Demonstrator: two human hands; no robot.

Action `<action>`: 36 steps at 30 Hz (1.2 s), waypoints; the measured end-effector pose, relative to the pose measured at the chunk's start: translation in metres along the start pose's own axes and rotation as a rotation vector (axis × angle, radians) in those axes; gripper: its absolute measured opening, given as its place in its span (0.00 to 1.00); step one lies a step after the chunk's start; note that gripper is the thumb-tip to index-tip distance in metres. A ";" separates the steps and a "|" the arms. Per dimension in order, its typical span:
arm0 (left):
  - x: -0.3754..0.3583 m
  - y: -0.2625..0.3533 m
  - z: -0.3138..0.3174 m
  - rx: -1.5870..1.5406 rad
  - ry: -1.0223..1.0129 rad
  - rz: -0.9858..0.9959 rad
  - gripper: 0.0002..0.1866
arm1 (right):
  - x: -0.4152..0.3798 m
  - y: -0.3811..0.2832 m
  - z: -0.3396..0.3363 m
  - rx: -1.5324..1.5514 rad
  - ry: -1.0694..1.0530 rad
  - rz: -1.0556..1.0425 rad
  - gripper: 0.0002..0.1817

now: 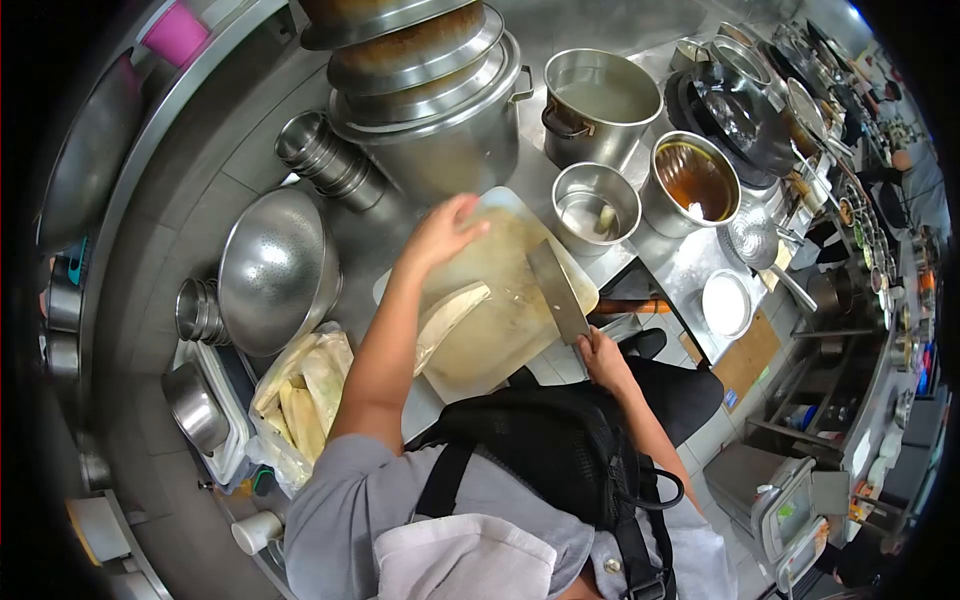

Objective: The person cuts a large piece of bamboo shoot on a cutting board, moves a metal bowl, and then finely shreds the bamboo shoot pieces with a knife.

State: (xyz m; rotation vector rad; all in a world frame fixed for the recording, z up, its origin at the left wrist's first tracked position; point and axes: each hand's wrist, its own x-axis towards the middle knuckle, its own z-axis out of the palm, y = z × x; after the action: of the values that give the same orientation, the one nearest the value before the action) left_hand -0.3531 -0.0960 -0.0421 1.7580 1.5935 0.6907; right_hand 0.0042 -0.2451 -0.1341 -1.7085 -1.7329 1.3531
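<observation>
My right hand (602, 362) is wrapped round the handle of a cleaver (558, 295), whose wide blade lies over the right side of the cutting board (490, 345). Over the board's far left part, my left hand (445, 233) is open with its fingers stretched out and a little blurred; nothing shows in it. A long, pale, peeled vegetable piece (452, 318) rests on the board's left side, beside my left forearm. Small scraps dot the board. Just past its far right corner stands a steel pot (597, 208) with a pale piece inside.
Left of the board is a plastic bag (335, 365) of pale long pieces, with a big steel bowl (275, 270) behind. A large stockpot (450, 140) under stacked lids stands at the back. To the right are a pot of brown liquid (692, 175) and a skimmer (748, 238).
</observation>
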 end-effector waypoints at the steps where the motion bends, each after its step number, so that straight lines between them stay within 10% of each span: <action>1: -0.025 -0.020 0.003 0.020 -0.054 -0.078 0.39 | 0.001 0.003 0.001 0.006 0.004 0.019 0.18; 5: -0.126 -0.031 0.027 0.360 -0.280 -0.297 0.45 | 0.001 -0.006 -0.010 0.021 -0.048 0.004 0.19; 9: -0.145 -0.059 0.038 0.344 -0.048 -0.368 0.46 | 0.004 -0.007 -0.013 -0.040 -0.055 0.019 0.18; 17: -0.139 -0.086 0.031 -1.242 -0.093 -0.668 0.28 | 0.010 0.008 -0.009 -0.080 -0.036 -0.101 0.18; 19: -0.146 -0.028 0.030 -1.677 -0.079 -0.245 0.31 | 0.015 0.005 -0.011 -0.090 -0.038 -0.105 0.18; 23: -0.162 -0.018 0.039 -1.594 0.115 -0.286 0.38 | 0.006 0.009 -0.003 -0.235 0.060 -0.191 0.20; 31: -0.190 -0.022 0.066 -1.860 -0.244 -0.213 0.49 | -0.006 0.008 0.000 -0.158 0.032 -0.406 0.27; 33: -0.192 0.008 0.062 -1.816 -0.147 -0.380 0.48 | -0.014 -0.017 -0.014 0.259 -0.328 0.082 0.33; 36: -0.202 -0.018 0.071 -1.668 -0.276 -0.599 0.49 | -0.012 -0.022 -0.021 0.283 -0.361 0.136 0.34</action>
State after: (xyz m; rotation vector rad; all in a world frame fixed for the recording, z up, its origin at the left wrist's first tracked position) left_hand -0.3350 -0.3038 -0.0921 0.1128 0.6857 0.9327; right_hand 0.0105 -0.2440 -0.1020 -1.5165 -1.5210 1.9634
